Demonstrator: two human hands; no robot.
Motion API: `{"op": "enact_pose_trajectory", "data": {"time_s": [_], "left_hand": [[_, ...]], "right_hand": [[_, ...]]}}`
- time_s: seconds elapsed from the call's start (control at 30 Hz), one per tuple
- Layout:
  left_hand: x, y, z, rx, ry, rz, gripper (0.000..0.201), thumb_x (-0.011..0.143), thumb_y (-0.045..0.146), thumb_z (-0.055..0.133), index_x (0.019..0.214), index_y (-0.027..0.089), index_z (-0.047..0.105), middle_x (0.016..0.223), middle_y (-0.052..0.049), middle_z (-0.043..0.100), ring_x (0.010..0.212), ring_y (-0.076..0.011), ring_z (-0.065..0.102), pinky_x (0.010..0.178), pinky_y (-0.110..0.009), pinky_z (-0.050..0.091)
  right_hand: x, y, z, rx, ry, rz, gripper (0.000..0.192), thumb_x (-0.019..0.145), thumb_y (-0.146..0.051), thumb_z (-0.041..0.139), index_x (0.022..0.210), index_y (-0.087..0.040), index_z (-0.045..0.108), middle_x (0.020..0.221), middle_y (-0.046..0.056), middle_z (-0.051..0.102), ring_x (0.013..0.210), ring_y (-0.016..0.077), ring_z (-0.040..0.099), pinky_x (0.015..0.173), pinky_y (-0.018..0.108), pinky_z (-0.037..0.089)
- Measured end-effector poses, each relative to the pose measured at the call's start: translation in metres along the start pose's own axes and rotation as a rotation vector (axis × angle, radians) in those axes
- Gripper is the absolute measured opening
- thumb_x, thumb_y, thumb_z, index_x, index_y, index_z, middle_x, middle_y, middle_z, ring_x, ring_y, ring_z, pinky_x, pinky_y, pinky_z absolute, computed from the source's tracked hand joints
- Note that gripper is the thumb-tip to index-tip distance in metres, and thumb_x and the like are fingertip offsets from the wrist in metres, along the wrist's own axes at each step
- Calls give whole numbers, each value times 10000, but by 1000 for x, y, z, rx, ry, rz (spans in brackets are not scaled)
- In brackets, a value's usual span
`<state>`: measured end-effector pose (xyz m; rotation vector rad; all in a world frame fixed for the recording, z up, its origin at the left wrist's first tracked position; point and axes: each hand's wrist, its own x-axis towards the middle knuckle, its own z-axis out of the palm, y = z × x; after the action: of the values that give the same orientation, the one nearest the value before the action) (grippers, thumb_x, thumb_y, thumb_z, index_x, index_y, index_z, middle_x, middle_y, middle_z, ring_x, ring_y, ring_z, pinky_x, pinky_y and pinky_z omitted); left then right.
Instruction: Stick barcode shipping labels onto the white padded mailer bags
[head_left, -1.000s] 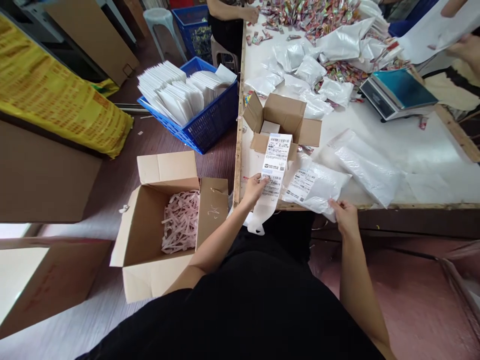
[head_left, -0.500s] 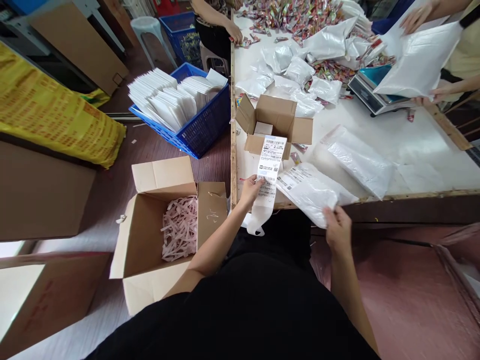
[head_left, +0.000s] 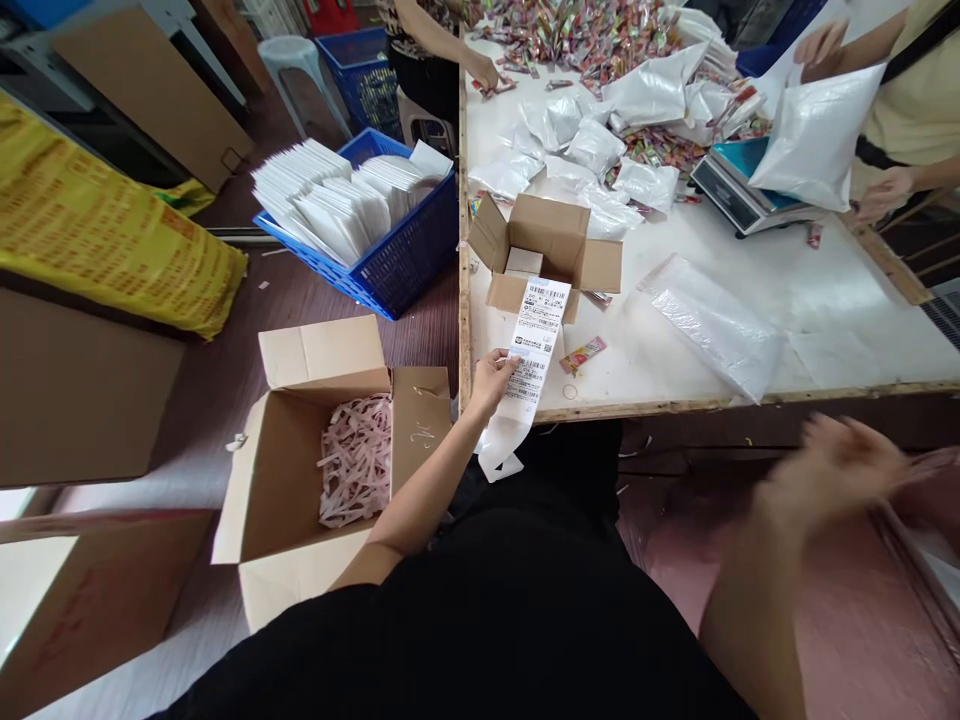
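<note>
The labelled white mailer bag that lay at the desk [head_left: 750, 300] edge half a second ago is gone from it, and your right hand [head_left: 832, 470] has swung out to the right, below the desk; motion blur hides whether its grip is clenched or released. Your left hand [head_left: 491, 378] pinches the label strip [head_left: 536, 345] at the desk's near edge. The strip runs up to the small open carton [head_left: 547, 245], and its tail hangs below the edge. A candy wrapper [head_left: 583, 354] lies just beside the strip.
</note>
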<state>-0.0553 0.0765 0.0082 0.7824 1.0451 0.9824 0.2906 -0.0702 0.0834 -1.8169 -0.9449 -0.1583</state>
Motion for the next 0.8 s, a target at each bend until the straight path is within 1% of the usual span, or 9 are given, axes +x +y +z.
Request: {"op": "enact_pose_trajectory", "data": {"time_s": [0.03, 0.07, 0.2, 0.3, 0.4, 0.53, 0.6, 0.67, 0.8], "left_hand": [[-1, 2, -1, 17, 6, 8, 363, 739, 418, 804, 909, 170, 601, 730, -47, 740, 671, -215, 711, 632, -314, 555], [-2, 3, -2, 37, 16, 15, 356, 748, 422, 796, 910, 170, 603, 731, -48, 741, 671, -217, 712, 631, -316, 555], [-2, 3, -10, 109, 73, 49, 328, 763, 418, 776, 892, 173, 602, 703, -39, 732, 648, -208, 699, 619, -301, 536], [-3, -1, -20, 147, 72, 63, 277, 791, 390, 745, 880, 172, 598, 707, -44, 719, 657, -208, 690, 652, -315, 529], [-12, 0, -25, 254, 140, 129, 209, 813, 321, 714, 919, 173, 611, 800, -76, 722, 753, -223, 689, 742, -350, 527], [-32, 12, -9, 461, 329, 442, 307, 823, 255, 700, 1112, 202, 611, 1205, -130, 664, 1116, -247, 616, 978, -370, 462], [-36, 15, 11, 503, 224, 488, 253, 887, 294, 635, 1121, 204, 606, 1199, -124, 661, 1095, -232, 615, 960, -351, 470], [-34, 9, 34, 493, 7, 411, 200, 930, 349, 582, 1058, 199, 610, 1052, -99, 695, 934, -205, 651, 838, -320, 508], [-20, -18, 73, 439, -289, 15, 353, 1007, 469, 367, 898, 189, 552, 795, -64, 659, 631, -176, 631, 599, -311, 506]], "right_hand": [[9, -3, 24, -42, 77, -19, 286, 929, -436, 479, 1095, -258, 629, 1158, 126, 629, 1112, 321, 588, 967, 569, 471], [20, -6, 52, -95, 23, -53, 259, 883, -374, 538, 1066, -215, 631, 1129, 129, 648, 1104, 317, 592, 970, 552, 465], [64, -21, 164, -397, -420, -157, 489, 744, -195, 657, 1220, -108, 585, 1351, 213, 569, 1250, 323, 478, 1039, 518, 349], [92, -27, 197, -539, -547, -72, 293, 761, -164, 637, 1030, -49, 648, 1105, 254, 646, 1114, 317, 521, 958, 505, 344], [102, -25, 172, -523, -544, -90, 117, 787, -151, 584, 864, -91, 649, 950, 193, 652, 993, 274, 548, 922, 452, 360], [68, -21, 78, -279, -351, -271, 161, 813, -330, 638, 824, -170, 629, 846, 103, 621, 880, 231, 555, 863, 365, 412], [33, -23, 29, -171, -275, -342, 216, 820, -401, 656, 807, -186, 639, 820, 89, 626, 861, 233, 581, 830, 355, 436], [-4, -26, -9, -76, -270, -334, 158, 840, -341, 623, 858, -193, 675, 863, 85, 668, 876, 231, 619, 848, 361, 459], [-55, -24, -44, 8, -402, -263, 164, 797, -256, 610, 916, -210, 712, 934, 63, 698, 936, 239, 635, 884, 398, 477]]}}
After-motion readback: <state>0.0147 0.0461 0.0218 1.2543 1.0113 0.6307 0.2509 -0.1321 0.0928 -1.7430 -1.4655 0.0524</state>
